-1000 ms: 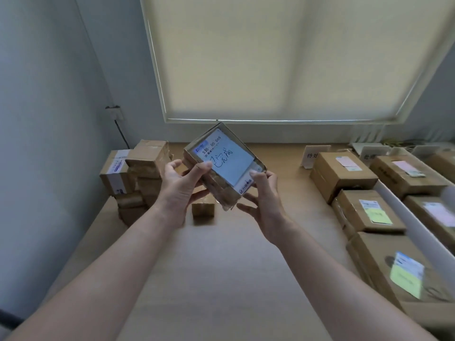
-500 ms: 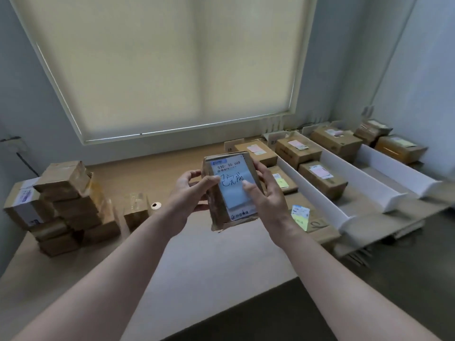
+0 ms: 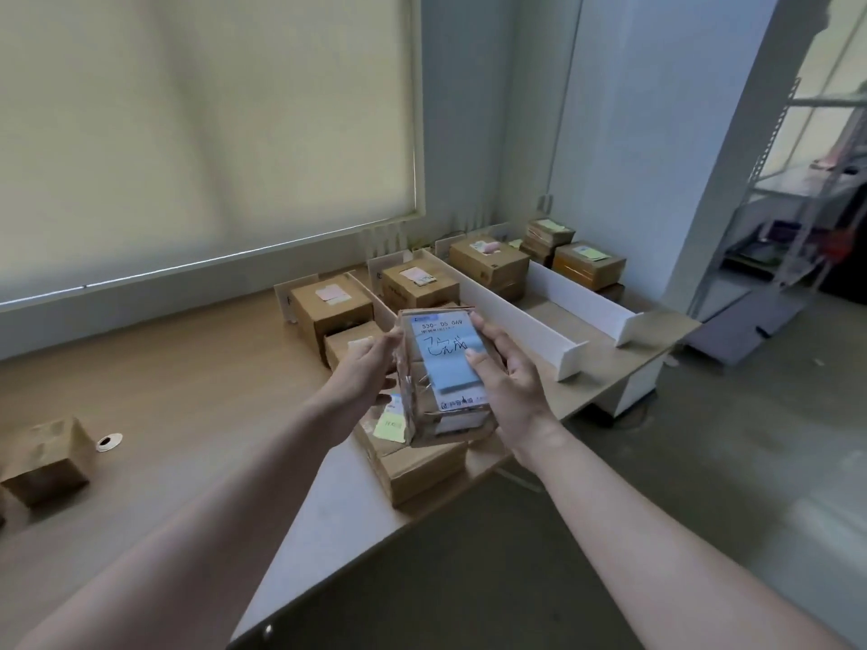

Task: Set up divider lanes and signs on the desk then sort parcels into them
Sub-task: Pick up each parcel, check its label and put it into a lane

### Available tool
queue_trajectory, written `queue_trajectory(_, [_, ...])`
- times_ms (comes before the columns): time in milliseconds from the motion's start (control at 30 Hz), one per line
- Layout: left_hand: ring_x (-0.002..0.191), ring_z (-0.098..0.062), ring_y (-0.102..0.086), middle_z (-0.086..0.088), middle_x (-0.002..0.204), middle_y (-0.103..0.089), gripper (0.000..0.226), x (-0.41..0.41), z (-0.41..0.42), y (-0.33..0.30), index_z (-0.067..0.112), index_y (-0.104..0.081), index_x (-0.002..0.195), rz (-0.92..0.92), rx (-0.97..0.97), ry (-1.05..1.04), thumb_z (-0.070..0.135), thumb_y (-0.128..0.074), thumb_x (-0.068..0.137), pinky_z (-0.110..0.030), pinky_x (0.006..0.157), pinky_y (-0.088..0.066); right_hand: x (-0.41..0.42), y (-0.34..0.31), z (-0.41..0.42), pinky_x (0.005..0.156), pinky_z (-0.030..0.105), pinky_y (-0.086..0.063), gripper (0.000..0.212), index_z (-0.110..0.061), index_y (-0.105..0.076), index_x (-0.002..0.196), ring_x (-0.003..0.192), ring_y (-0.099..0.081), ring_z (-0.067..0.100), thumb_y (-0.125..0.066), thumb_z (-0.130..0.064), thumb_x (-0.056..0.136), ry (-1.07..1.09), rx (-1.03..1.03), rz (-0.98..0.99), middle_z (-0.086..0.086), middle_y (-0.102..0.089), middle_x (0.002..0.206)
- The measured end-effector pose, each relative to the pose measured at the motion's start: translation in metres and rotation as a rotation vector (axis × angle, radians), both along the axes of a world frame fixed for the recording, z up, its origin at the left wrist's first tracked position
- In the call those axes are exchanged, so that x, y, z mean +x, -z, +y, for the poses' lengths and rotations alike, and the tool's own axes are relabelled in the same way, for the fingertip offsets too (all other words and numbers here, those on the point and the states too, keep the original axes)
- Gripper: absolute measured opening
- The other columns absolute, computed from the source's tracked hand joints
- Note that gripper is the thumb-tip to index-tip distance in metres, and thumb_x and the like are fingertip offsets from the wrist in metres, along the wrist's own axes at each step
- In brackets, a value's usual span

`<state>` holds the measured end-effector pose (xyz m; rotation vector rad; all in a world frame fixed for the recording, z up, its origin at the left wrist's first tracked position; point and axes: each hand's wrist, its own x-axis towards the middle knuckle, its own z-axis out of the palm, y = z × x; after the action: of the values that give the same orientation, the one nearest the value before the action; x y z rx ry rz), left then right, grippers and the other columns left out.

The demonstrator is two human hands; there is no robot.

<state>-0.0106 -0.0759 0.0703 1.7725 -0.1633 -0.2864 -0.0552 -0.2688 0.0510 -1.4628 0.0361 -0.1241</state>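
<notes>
I hold a small cardboard parcel (image 3: 438, 368) with a blue handwritten note on top, above the desk's front edge. My left hand (image 3: 366, 368) grips its left side and my right hand (image 3: 504, 372) grips its right side, thumb on the note. White divider walls (image 3: 511, 316) (image 3: 586, 297) split the desk's right part into lanes. Several labelled parcels sit in the lanes, such as a box (image 3: 328, 307), a second box (image 3: 417, 283) and a third (image 3: 488, 262). Small white sign cards (image 3: 286, 297) stand at the lanes' far ends.
The wooden desk (image 3: 197, 396) has a cable hole (image 3: 109, 441) and a brown parcel (image 3: 47, 459) at the left. A box with a yellow note (image 3: 413, 462) lies under my hands. Two more parcels (image 3: 586, 265) sit far right. A metal shelf (image 3: 807, 204) stands beyond the desk.
The view has swung right, away from the parcel stack on the left toward the lanes. The parcel stays in both hands, now over the nearest lane's front boxes.
</notes>
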Motion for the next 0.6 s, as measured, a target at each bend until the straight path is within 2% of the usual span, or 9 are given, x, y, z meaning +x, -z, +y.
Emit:
queue_trajectory(33, [0.117, -0.020, -0.063, 0.005, 0.123, -0.070, 0.047, 0.010, -0.015, 0.001, 0.024, -0.062, 0.131, -0.073, 0.100, -0.014, 0.054, -0.037, 0.107, -0.043, 0.099, -0.048, 0.005, 0.000, -0.017, 0.077, 0.037, -0.064, 0.039, -0.049, -0.053, 0.140, 0.104, -0.073, 0.012, -0.055, -0.030, 0.106, 0.023, 0.002, 0.014, -0.007, -0.064, 0.131])
queue_trajectory(100, [0.135, -0.025, -0.051, -0.003, 0.146, -0.057, 0.054, 0.037, -0.040, 0.004, 0.020, -0.051, 0.147, -0.278, 0.431, -0.045, 0.053, -0.036, 0.107, -0.044, 0.108, -0.044, 0.020, 0.001, -0.048, 0.076, 0.037, -0.064, 0.040, -0.048, -0.052, 0.142, 0.106, -0.072, 0.015, -0.055, -0.031, 0.106, 0.070, -0.001, 0.032, -0.006, -0.064, 0.132])
queue_trajectory(167, [0.140, -0.028, -0.047, -0.008, 0.156, -0.046, 0.059, 0.064, -0.061, 0.006, 0.019, -0.042, 0.154, -0.448, 0.762, -0.053, 0.052, -0.036, 0.107, -0.046, 0.110, -0.043, 0.039, 0.003, -0.074, 0.077, 0.037, -0.064, 0.040, -0.046, -0.052, 0.142, 0.109, -0.071, 0.016, -0.055, -0.031, 0.106, 0.104, -0.004, 0.046, -0.005, -0.064, 0.132])
queue_trajectory(233, [0.138, -0.030, -0.048, -0.008, 0.158, -0.043, 0.061, 0.093, -0.081, 0.009, 0.020, -0.038, 0.156, -0.557, 0.962, -0.028, 0.054, -0.034, 0.106, -0.047, 0.108, -0.046, 0.061, 0.007, -0.097, 0.074, 0.035, -0.064, 0.040, -0.046, -0.052, 0.142, 0.110, -0.071, 0.017, -0.056, -0.030, 0.105, 0.123, 0.000, 0.064, -0.004, -0.065, 0.131])
queue_trajectory(300, [0.139, -0.032, -0.047, -0.008, 0.160, -0.041, 0.062, 0.127, -0.102, 0.017, 0.021, -0.035, 0.157, -0.605, 1.056, -0.006, 0.055, -0.035, 0.105, -0.048, 0.109, -0.046, 0.088, 0.012, -0.118, 0.071, 0.033, -0.063, 0.040, -0.046, -0.052, 0.142, 0.109, -0.072, 0.017, -0.056, -0.030, 0.105, 0.124, -0.003, 0.087, -0.004, -0.065, 0.130])
queue_trajectory(433, [0.141, -0.034, -0.046, -0.009, 0.161, -0.039, 0.062, 0.200, -0.141, 0.039, 0.024, -0.034, 0.157, -0.595, 1.121, 0.020, 0.055, -0.039, 0.104, -0.050, 0.111, -0.044, 0.153, 0.023, -0.158, 0.071, 0.034, -0.063, 0.042, -0.050, -0.049, 0.144, 0.107, -0.073, 0.016, -0.055, -0.032, 0.106, 0.122, -0.047, 0.121, -0.006, -0.066, 0.127])
queue_trajectory(600, [0.131, -0.033, -0.053, -0.007, 0.152, -0.046, 0.053, 0.278, -0.186, 0.055, 0.022, -0.043, 0.149, -0.533, 1.132, 0.068, 0.049, -0.042, 0.103, -0.046, 0.102, -0.046, 0.230, 0.031, -0.204, 0.076, 0.036, -0.064, 0.044, -0.050, -0.047, 0.147, 0.105, -0.073, 0.009, -0.054, -0.031, 0.107, 0.129, -0.062, 0.150, -0.009, -0.067, 0.128])
